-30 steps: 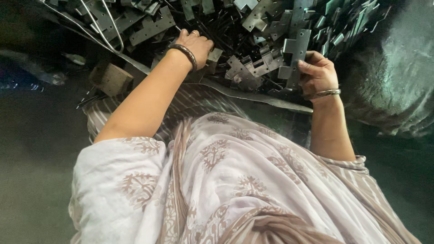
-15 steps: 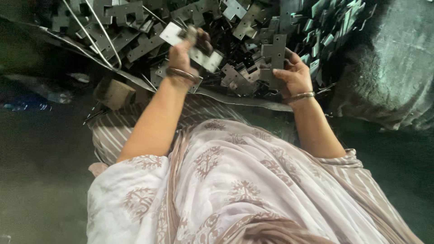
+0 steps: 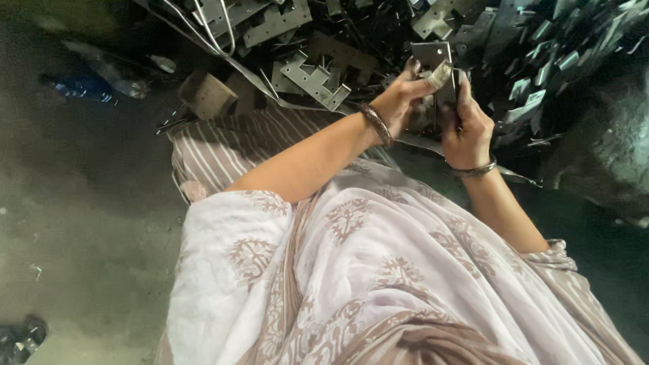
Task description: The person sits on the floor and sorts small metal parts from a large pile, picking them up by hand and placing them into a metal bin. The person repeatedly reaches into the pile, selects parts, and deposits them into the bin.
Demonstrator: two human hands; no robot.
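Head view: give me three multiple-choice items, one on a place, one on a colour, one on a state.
1. Where does the pile of metal brackets lie?
A. ahead of the person
B. on the person's lap
C. behind the person

2. What colour is the draped cloth?
A. solid black
B. white with a brown print
C. bright green

3. How is the flat metal plate held?
A. lying loose on the floor
B. in the left hand alone
C. between both hands

Key: 1 A, the pile fills the top of the view; 2 B, brown motifs on white; 3 C, the left hand and right hand both grip it.
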